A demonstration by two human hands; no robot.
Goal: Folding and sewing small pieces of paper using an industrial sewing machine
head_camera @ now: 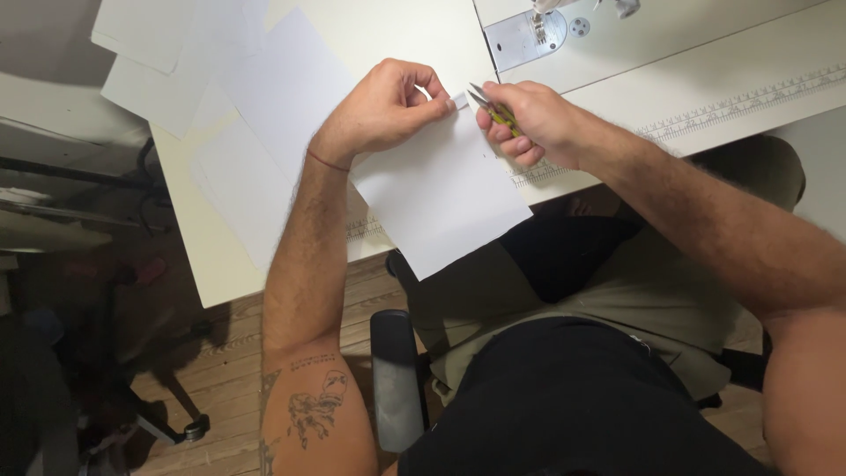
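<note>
The left hand (388, 106) is curled closed, thumb and forefinger pinching the top edge of a white rectangular sheet of paper (445, 198), which hangs down from that grip and slopes toward the person's lap. The sheet's long axis runs from the pinched corner, up between the two hands, down and slightly right to its lower corner, which overhangs the front edge of the white sewing table (220, 256). Just to the right of the left fingertips, the right hand (533, 123) is closed around small thread snips with a yellow-green handle (495, 110); their metal tips point up and left, toward the left thumb, and meet the paper's top edge there. The snips' long axis slants from the right palm toward that pinch. Whether the blades are parted cannot be told. Left of the left forearm, several loose white paper sheets (264, 97) lie overlapping on the table. Beyond the right hand sits the grey metal needle plate of a sewing machine (529, 35).
</note>
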